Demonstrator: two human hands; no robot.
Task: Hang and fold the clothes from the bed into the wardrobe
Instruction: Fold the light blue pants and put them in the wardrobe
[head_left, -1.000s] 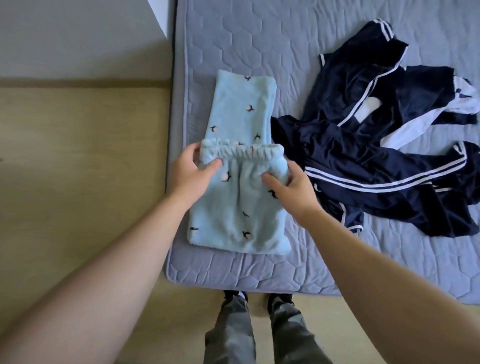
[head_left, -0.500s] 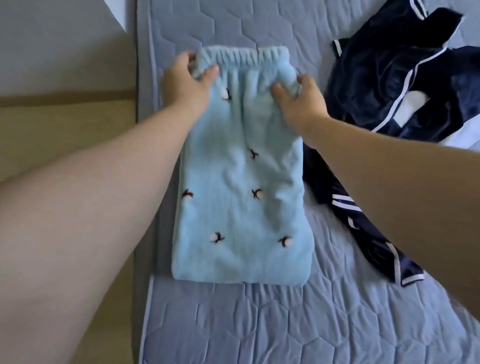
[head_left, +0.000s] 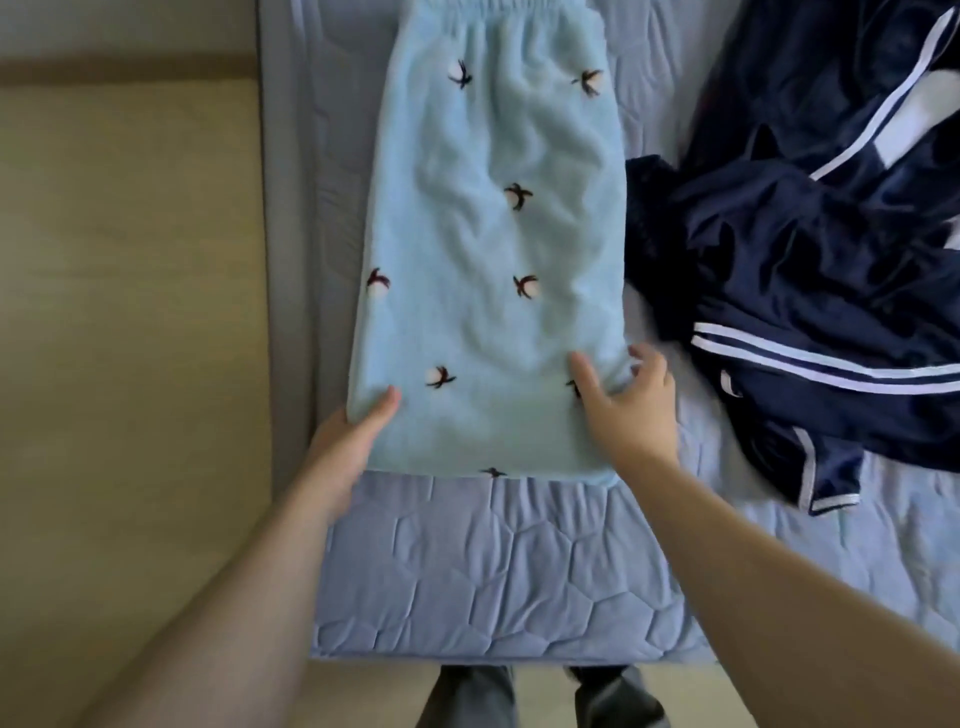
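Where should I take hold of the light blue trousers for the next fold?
The two near corners of the light blue trousers, coming in from either side, thumbs on top. They lie flat, waistband far, folded edge near, so those corners should lift cleanly; the left hand and right hand sit there now.

The bed (head_left: 493, 571) is wearing a quilted grey-blue cover stitched in hexagons, and its near and left edges are showing against the tan floor (head_left: 130, 364). The pale blue trousers (head_left: 493, 234) are lying flat along the bed's left side as one long folded strip. Their elastic waistband is pointing to the far end, and small dark-and-white motifs are dotting the fleece. Just to their right, the navy garment (head_left: 805, 249) with white stripes is lying crumpled in a heap, its nearest fold sitting right against the trousers' edge.
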